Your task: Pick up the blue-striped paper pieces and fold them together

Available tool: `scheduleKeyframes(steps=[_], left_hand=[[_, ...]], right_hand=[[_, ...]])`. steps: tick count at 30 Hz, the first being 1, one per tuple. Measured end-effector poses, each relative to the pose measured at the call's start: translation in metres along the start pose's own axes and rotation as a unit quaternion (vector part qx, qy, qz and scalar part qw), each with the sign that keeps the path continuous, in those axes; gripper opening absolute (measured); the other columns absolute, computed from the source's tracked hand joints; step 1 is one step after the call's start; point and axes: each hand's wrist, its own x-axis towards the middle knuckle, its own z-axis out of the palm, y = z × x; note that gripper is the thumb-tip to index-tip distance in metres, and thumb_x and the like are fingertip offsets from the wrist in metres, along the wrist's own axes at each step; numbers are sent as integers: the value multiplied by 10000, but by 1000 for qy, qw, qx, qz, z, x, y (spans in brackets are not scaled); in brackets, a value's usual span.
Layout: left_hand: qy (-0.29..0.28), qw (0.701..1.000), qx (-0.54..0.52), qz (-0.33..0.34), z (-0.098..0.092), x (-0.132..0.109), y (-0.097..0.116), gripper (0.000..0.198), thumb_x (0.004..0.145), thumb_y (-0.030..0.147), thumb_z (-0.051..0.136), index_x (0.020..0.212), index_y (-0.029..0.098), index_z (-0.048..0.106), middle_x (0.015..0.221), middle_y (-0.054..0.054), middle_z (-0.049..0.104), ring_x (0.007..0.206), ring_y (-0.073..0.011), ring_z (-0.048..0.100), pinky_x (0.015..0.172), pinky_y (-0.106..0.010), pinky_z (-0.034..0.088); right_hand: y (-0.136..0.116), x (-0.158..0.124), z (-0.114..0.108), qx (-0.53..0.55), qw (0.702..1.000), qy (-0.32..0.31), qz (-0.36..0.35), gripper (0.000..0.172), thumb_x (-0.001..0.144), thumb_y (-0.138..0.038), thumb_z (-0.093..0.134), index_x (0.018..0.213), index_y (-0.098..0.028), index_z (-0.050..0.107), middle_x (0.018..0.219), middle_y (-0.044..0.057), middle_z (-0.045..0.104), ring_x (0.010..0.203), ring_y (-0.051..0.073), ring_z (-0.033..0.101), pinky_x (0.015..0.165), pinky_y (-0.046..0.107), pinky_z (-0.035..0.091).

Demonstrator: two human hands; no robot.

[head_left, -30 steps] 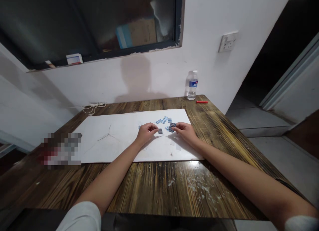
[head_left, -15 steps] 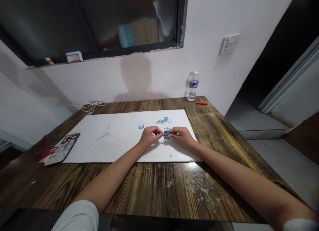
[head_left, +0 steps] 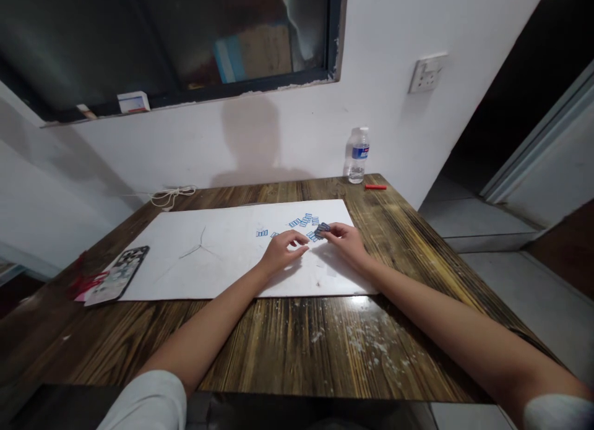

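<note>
Wooden table against the wall, white board lying on it, small tags on the board right of centre, phone just left of the board, plastic water bottle at the far edge, short stick just right of it, cord behind the board's left end.

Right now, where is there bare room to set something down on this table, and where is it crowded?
Bare white board spans between the phone and the left hand. Bare wooden table lies between the forearms, in front of the board. It's crowded above the hands, where small blue-and-white pieces are scattered up to the right hand.
</note>
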Motion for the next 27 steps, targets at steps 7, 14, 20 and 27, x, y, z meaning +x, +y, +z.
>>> scheduleKeyframes(steps=[7, 14, 20, 27], left_hand=[[-180, 972, 99, 110, 14, -3, 10, 414, 842, 258, 676, 1248, 235, 598, 1319, -103, 608, 1238, -249, 534, 1026, -440, 435], [-179, 953, 169, 176, 22, -5, 9, 203, 887, 241, 608, 1074, 204, 677, 1052, -71, 726, 1040, -222, 640, 875, -386, 493], [-133, 930, 222, 260, 27, -8, 6, 198, 939, 216, 510, 943, 167, 701, 827, -78, 727, 806, -193, 659, 722, -337, 493], [-13, 965, 160, 209, 19, -9, 4, 167, 937, 168, 511, 964, 166, 676, 862, -70, 723, 805, -176, 650, 720, -321, 490]], right_hand=[[4, 5, -4, 70, 995, 47, 46, 340, 665, -475, 751, 613, -180, 590, 531, -23, 532, 534, 123, 471, 535, 267, 359], [3, 4, -3, 78, 995, 34, 59, 351, 663, -498, 755, 630, -186, 596, 553, -17, 546, 539, 127, 487, 533, 276, 380], [3, 3, -3, 92, 993, 30, 72, 332, 652, -480, 774, 653, -183, 626, 590, -2, 589, 555, 129, 501, 550, 279, 397], [8, 3, 0, 43, 997, -24, 58, 323, 660, -483, 754, 664, -172, 668, 561, -9, 580, 544, 131, 481, 546, 272, 363]])
